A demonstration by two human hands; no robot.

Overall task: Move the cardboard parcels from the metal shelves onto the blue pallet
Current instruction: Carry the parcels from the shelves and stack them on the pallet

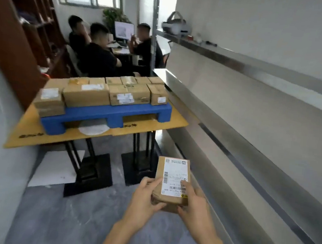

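Both hands, left hand (146, 195) and right hand (193, 204), grip a small cardboard parcel (172, 179); the blue pallet (106, 115) sits ahead-left, looking pretty much full.

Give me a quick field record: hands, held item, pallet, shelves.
held parcel: small cardboard box, label up, held in mid-air
left hand: grips its left side
right hand: grips its right side, thumb on label
blue pallet: on the yellow table, ahead left
stacked parcels: cover the pallet top
metal shelves: right side; white headset on upper level
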